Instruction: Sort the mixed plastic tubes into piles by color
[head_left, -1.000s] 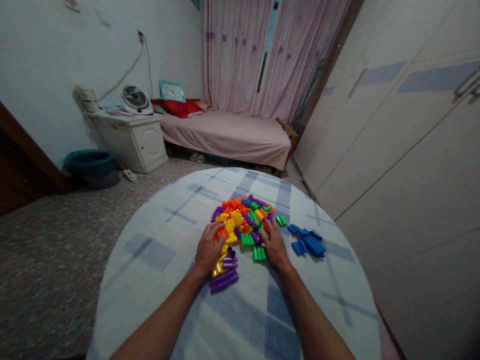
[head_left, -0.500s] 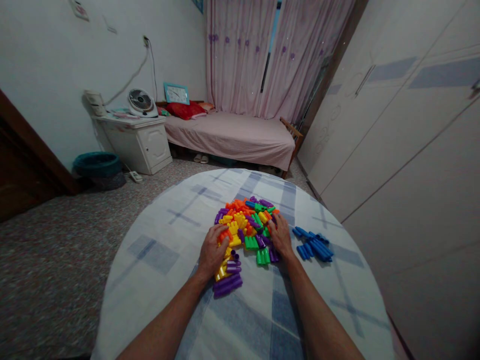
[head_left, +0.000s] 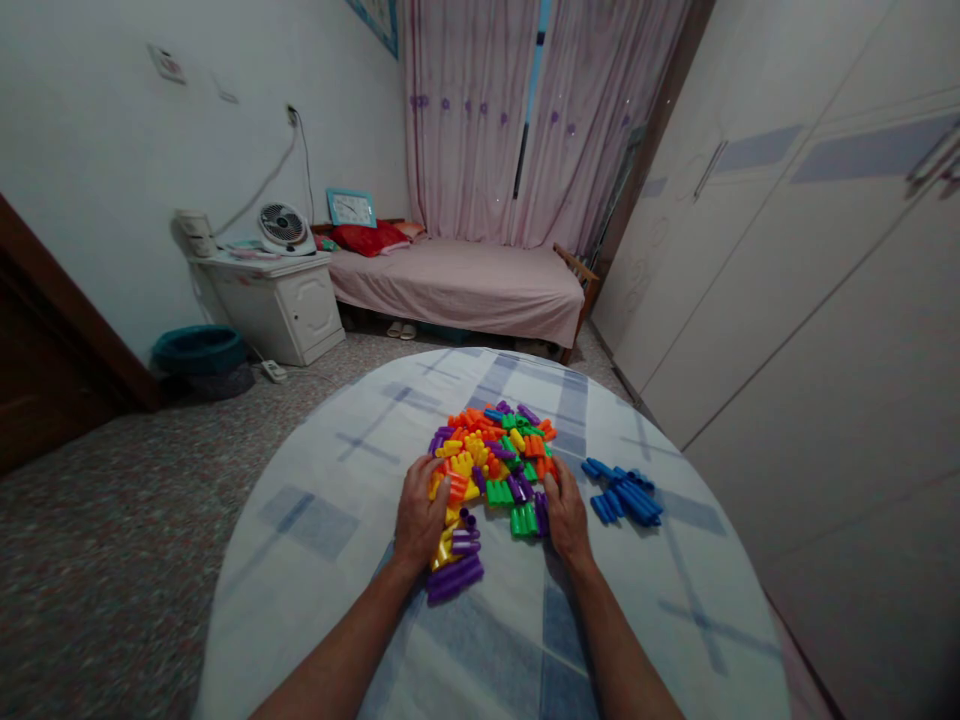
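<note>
Two hands (head_left: 420, 508) (head_left: 568, 512) around piled blocks (head_left: 493, 467), right-hand purple block (head_left: 541, 513) pointing lengthwise away, fingers (head_left: 423, 466) curved (grip: cannot tell)

Both hands (head_left: 568, 513) at a colourful pile of plastic blocks (head_left: 495, 466) — blue pieces (head_left: 636, 500) apart, patterned tablecloth (head_left: 322, 580) beneath

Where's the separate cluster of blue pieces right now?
In the head view, the cluster of blue pieces lies on the cloth-covered table, right of the right hand and apart from the multicoloured pile.
</note>
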